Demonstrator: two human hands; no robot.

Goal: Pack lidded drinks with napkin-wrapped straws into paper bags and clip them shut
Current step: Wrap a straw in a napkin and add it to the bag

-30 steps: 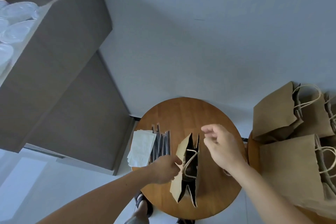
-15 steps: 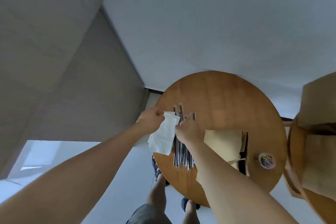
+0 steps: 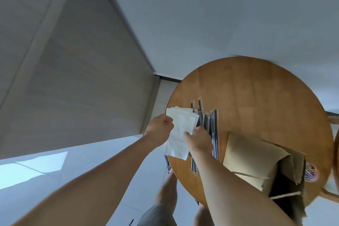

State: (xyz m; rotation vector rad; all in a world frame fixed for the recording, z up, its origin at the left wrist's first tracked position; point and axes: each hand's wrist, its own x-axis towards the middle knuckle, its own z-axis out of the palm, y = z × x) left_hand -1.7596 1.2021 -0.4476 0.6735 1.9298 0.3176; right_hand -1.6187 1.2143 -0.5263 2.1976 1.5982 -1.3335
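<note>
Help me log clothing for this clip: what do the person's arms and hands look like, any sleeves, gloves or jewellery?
Both arms are bare to the frame edge; no sleeves show. The left hand and right hand wear no gloves, and no watch, ring or bracelet shows. Grey shorts appear below.

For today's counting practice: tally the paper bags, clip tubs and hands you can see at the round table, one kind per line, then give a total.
Paper bags: 1
Clip tubs: 1
Hands: 2, left hand and right hand
Total: 4
</note>
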